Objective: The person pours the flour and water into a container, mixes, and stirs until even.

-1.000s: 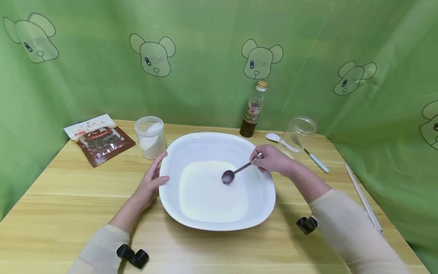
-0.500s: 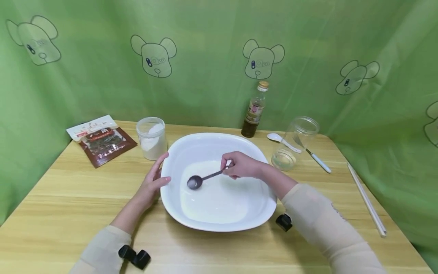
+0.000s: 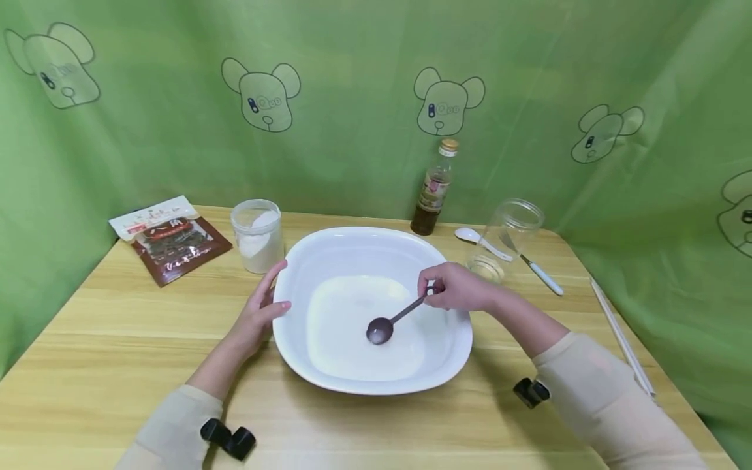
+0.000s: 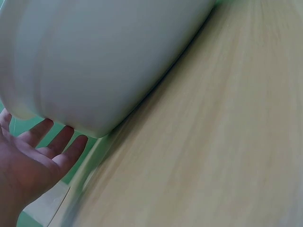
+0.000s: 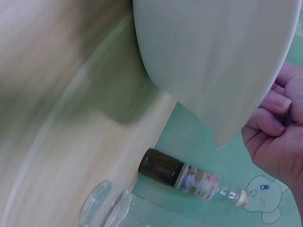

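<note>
A large white basin (image 3: 370,245) stands on the wooden table, with a smooth whitish layer, perhaps liquid, on its bottom. My right hand (image 3: 455,287) pinches the handle end of a dark brown spoon (image 3: 380,331) above the basin. The spoon's bowl is low over the whitish layer and has something pale in it; whether it touches the layer, I cannot tell. My left hand (image 3: 258,313) rests against the basin's left side, thumb on the rim. In the left wrist view its spread fingers (image 4: 61,140) touch the outer wall. The right wrist view hides the spoon.
Behind the basin's left side are a seasoning pouch (image 3: 176,241) and a jar of white powder (image 3: 258,238). A bottle of dark liquid (image 3: 431,196) stands at the back. Rightward are a clear jar (image 3: 517,219), white spoon (image 3: 470,235), blue-handled knife (image 3: 543,276) and chopsticks (image 3: 623,336).
My right hand moved the spoon left across the basin, then back right and nearer the front. My left hand stayed on the rim.
</note>
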Demonstrator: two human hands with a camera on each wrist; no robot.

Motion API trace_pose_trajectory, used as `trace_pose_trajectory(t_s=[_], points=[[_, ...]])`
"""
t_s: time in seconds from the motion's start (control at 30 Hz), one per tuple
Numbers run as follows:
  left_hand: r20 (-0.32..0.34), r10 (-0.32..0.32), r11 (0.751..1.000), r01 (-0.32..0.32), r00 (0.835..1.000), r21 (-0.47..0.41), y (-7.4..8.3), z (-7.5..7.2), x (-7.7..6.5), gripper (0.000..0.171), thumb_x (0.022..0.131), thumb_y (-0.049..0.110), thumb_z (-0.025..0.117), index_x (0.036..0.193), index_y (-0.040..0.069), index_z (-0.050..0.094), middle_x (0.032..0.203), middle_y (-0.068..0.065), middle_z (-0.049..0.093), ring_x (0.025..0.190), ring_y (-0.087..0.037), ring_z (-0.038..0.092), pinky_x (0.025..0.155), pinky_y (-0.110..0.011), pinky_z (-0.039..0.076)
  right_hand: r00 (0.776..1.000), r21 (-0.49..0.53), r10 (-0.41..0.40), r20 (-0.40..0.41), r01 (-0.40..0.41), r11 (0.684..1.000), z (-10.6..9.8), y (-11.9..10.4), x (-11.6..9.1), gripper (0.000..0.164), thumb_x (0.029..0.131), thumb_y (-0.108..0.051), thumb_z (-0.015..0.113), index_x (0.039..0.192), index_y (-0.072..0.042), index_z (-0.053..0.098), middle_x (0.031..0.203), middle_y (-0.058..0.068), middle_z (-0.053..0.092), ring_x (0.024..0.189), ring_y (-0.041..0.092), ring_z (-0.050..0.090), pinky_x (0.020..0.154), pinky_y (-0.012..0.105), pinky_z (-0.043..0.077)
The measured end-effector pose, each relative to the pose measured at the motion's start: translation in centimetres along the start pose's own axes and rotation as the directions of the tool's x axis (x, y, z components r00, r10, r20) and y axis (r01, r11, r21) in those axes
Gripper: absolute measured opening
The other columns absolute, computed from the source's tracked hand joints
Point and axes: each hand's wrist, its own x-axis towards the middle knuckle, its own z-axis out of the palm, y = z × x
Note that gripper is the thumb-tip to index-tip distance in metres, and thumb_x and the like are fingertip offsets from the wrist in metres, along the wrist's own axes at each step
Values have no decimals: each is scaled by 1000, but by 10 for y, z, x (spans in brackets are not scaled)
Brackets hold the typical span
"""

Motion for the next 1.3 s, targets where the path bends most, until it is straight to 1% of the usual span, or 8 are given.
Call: trace_pose_trajectory(t_s=[0.2,0.37,0.6,0.73,0.9,1.07,1.17,1.3], points=[[9,9,1000,-9,1000,1,0,-1,0,70,76,2,46,138,13,15,121,-30,32,97,-29,49,71,-42,49,989,-110,16,-145,-32,993,-1,8,19,8,76,-1,58,79,-8,61,54,-1,49,49,13,41,45,25,38],[-2,11,1000,-11,1000,15,-1,0,0,70,75,2,47,137,13,16,121,-31,33,98,-33,48,72,-43,48,981,-77,18,-191,-34,996,10,12,41,8,76,-1,58,80,-7,62,53,0,50,48,13,42,45,24,38],[-13,17,1000,-16,1000,23,-1,1,-1,70,75,3,47,137,13,17,122,-30,33,100,-39,45,73,-47,47,996,70,13,-87,-7,998,29,3,51,7,74,0,59,77,-6,61,59,3,53,47,10,40,44,21,35],[-14,14,1000,-14,1000,23,-1,1,-1,70,75,3,47,137,13,17,123,-30,32,100,-38,45,73,-46,47,998,151,70,-1,-69,986,33,-3,43,8,73,0,60,76,-7,61,54,0,47,45,10,37,41,19,32],[-13,14,1000,-14,1000,23,-1,1,0,70,75,3,47,137,14,17,122,-30,33,98,-34,47,71,-44,48,996,117,80,28,-82,990,24,-5,26,5,73,0,61,75,-5,60,52,-1,45,46,9,37,42,19,32],[-11,16,999,-16,1000,29,-1,1,1,70,75,2,47,137,13,17,122,-30,33,98,-34,47,72,-45,48,998,-55,39,-59,-42,998,7,-2,15,7,72,1,60,73,-6,60,57,0,49,52,11,40,49,23,36],[-12,15,999,-15,1000,32,-1,0,1,70,75,2,47,137,13,17,122,-29,33,98,-34,47,72,-45,48,986,-127,60,-157,-81,989,0,1,16,6,72,1,58,74,-5,60,56,0,48,52,13,40,49,25,35],[-15,14,999,-14,1000,30,-1,0,0,70,75,2,47,137,13,17,121,-30,33,97,-33,48,71,-44,49,961,-148,96,-259,-137,979,-1,5,26,4,72,-1,58,76,-2,59,58,1,47,53,14,40,51,26,37]])
